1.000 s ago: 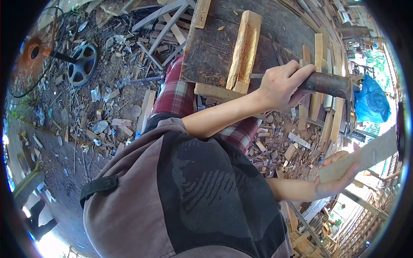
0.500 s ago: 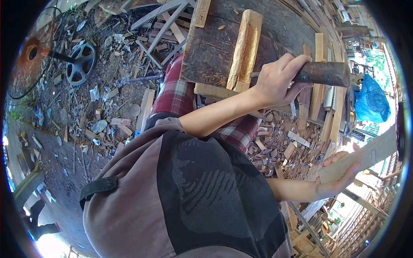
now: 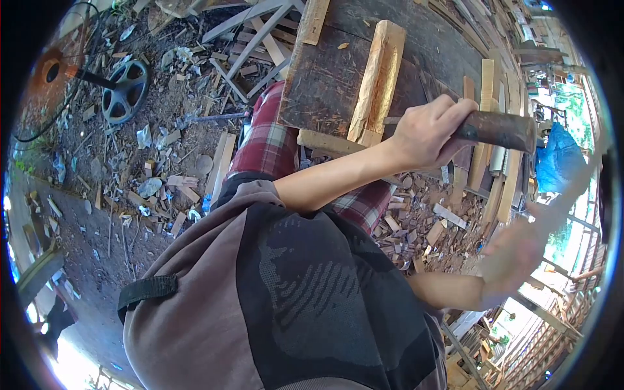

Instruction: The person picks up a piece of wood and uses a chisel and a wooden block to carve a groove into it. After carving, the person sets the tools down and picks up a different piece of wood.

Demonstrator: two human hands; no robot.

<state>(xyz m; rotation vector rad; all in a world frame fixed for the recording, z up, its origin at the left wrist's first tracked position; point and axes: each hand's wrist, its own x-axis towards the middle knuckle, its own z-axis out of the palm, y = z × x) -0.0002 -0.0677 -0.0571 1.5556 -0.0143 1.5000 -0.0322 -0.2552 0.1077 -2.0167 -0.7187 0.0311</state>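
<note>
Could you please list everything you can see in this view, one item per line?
hollowed wood block: one, pale yellow, lying on the bench top
bench top: one, dark brown, in front of the knees
dark tool: one, rusty brown, in the left hand's grip, beside the block
pale board: one, light wood, blurred, in the right hand
blue bag: one, far right
metal wheel: one, grey, on the ground, upper left
wood offcuts: many, brown, strewn on the ground
plaid trousers: red and white, under the bench edge
shirt: grey and black, bottom centre
left hand: closed round the tool
right hand: blurred, lower right, gripping the board
</note>
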